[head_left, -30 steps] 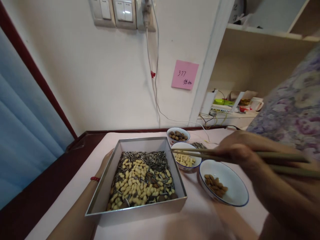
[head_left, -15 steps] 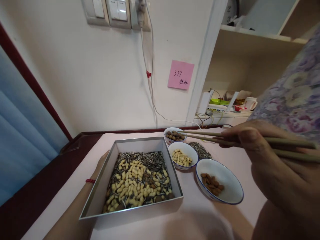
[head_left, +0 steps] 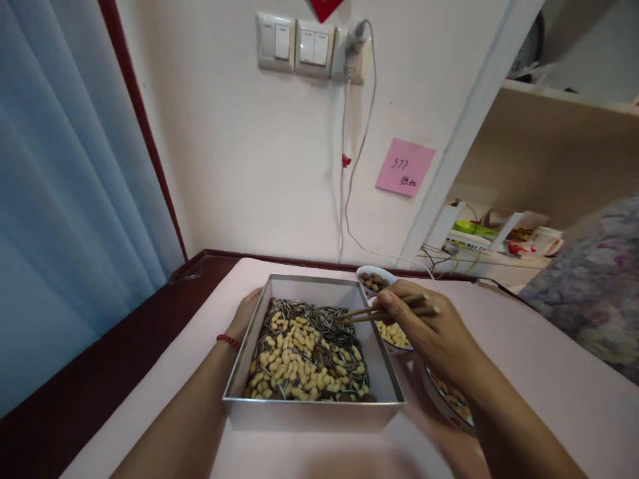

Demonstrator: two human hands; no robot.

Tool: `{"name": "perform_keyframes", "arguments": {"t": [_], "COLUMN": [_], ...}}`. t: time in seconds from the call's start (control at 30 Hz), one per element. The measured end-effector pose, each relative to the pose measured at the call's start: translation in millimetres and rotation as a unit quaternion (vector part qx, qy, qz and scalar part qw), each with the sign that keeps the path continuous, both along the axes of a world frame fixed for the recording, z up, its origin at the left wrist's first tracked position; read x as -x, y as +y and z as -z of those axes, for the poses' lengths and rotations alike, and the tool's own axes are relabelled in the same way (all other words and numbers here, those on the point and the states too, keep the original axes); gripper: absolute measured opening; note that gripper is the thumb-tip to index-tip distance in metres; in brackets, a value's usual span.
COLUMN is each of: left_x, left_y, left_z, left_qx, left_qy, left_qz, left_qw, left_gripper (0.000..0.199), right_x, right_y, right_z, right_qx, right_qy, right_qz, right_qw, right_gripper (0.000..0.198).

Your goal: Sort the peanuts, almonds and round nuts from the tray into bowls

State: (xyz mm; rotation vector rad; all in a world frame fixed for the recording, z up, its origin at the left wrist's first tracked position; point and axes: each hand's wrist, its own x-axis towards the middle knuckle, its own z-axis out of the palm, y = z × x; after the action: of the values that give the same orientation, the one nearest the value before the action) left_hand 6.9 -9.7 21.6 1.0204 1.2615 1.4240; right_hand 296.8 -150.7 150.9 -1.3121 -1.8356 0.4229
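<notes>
My right hand [head_left: 424, 326] is closed round a pair of wooden chopsticks [head_left: 367, 315]. Their tips reach over the right wall of a silver-grey box [head_left: 314, 416] and touch the striped sunflower seeds [head_left: 324, 319] inside. Peanuts in the shell [head_left: 294, 352] cover much of the box's middle and front, with some brown nuts among them. Against the outer left wall of the box lies my left hand [head_left: 245, 316]; its fingers are hidden behind the wall. Partly under my right hand is a bowl of peanuts [head_left: 394, 334].
Behind stands a bowl of round brown nuts [head_left: 373, 279]. A bowl of almonds [head_left: 452, 396] sits partly hidden beneath my right forearm. A white cable [head_left: 344, 199] hangs down the wall to the table's back edge. Patterned floral cloth [head_left: 594, 286] shows at the right.
My right hand with the chopsticks has moved left and away from me, from above the bowls into the box. The view has shifted, so the box appears further right.
</notes>
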Motion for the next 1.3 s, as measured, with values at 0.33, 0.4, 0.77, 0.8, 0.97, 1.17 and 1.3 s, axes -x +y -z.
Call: {"name": "perform_keyframes", "arguments": {"t": [0.33, 0.4, 0.77, 0.8, 0.97, 1.17, 1.3], "left_x": [-5, -6, -8, -8, -4, 4, 10], "left_y": [-8, -9, -14, -14, -8, 0, 5], "left_z": [-1.1, -2.5, -10.6, -11.7, -17.3, -8.5, -0.2], "left_qx": [0.015, 0.021, 0.026, 0.027, 0.063, 0.043, 0.030], "left_qy": [-0.108, -0.108, -0.113, -0.107, -0.060, -0.032, -0.015], "left_qz": [0.033, 0.040, 0.037, 0.033, 0.005, 0.034, 0.051], "left_qw": [0.993, 0.993, 0.993, 0.993, 0.996, 0.998, 0.998], "left_gripper": [0.022, 0.019, 0.011, 0.010, 0.004, 0.018, 0.035], "right_x": [17, 15, 4, 3, -12, -55, -78], "right_y": [21, 22, -15, -19, -50, -78, -81], "right_z": [36, 41, 36, 33, 17, 16, 27], "right_qx": [0.020, 0.013, -0.012, -0.023, -0.135, -0.276, -0.194], "right_qy": [-0.002, 0.011, 0.070, 0.071, 0.095, 0.132, 0.068], "right_qz": [0.024, 0.037, 0.058, 0.058, 0.102, 0.289, 0.382], "right_qw": [1.000, 0.999, 0.996, 0.995, 0.981, 0.907, 0.901], "right_gripper": [0.045, 0.046, 0.035, 0.035, 0.026, 0.021, 0.030]}}
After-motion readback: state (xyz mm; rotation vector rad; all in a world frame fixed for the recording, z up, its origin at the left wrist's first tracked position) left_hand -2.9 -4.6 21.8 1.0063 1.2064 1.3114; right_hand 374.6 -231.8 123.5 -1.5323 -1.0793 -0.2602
